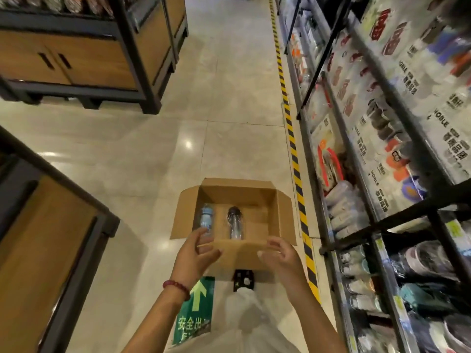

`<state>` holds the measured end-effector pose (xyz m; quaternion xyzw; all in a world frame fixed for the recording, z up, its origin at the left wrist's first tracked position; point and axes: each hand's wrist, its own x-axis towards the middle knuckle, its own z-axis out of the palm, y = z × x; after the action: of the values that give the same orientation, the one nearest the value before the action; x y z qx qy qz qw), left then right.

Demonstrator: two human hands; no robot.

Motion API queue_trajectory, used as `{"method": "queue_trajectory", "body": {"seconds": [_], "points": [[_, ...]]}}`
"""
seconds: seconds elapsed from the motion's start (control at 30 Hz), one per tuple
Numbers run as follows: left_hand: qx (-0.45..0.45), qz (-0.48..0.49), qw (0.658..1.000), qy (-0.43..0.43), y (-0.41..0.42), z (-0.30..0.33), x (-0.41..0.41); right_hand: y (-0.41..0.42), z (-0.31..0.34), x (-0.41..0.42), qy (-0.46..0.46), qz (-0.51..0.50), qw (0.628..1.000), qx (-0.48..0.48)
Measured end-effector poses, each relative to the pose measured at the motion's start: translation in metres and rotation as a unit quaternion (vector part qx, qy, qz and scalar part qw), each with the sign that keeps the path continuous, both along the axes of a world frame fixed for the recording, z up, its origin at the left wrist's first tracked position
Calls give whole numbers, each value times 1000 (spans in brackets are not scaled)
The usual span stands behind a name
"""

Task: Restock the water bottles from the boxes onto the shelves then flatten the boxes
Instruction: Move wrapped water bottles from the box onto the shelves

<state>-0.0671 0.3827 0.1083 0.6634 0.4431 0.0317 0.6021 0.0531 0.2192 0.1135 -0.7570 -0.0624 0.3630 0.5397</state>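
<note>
Box (238, 200) open on floor (153, 149), two bottles (207, 219) lying inside, just beyond both grips. Left hand (195, 253) and right hand (279, 253) spread, fingers loose, holding nothing, over near flap. Step: unloading. Next: reach down, take bottle, move to shelves (382, 174) on right.

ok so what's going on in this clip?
A person stands in a shop aisle over an open cardboard box on the floor. Two water bottles are left in it, a blue-labelled bottle on the left and a dark-capped bottle beside it. The left hand and right hand reach toward the box's near flap, fingers loosely curled; whether they touch it is unclear. Stocked shelves run along the right.
</note>
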Motion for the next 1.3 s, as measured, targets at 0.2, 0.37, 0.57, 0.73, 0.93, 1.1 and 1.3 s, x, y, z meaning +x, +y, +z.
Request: {"method": "queue_trajectory", "body": {"seconds": [0.2,0.37,0.57,0.73,0.93,1.1,1.3], "points": [[-9,17,998,65,68,-12,82,78,-28,103,18,52,996,-67],[-39,30,993,107,119,-58,135,141,-78,173,42,110,987,-110],[-87,28,980,179,179,-170,172,191,-188,221,62,161,968,-184],[-92,-7,972,217,220,-314,200,215,-326,245,83,175,953,-232],[-113,-1,955,275,241,-495,215,230,-500,247,78,206,932,-289],[-103,8,942,319,231,-603,209,233,-610,241,69,199,914,-345],[-94,46,931,349,216,-672,203,231,-685,228,63,172,896,-405]]}}
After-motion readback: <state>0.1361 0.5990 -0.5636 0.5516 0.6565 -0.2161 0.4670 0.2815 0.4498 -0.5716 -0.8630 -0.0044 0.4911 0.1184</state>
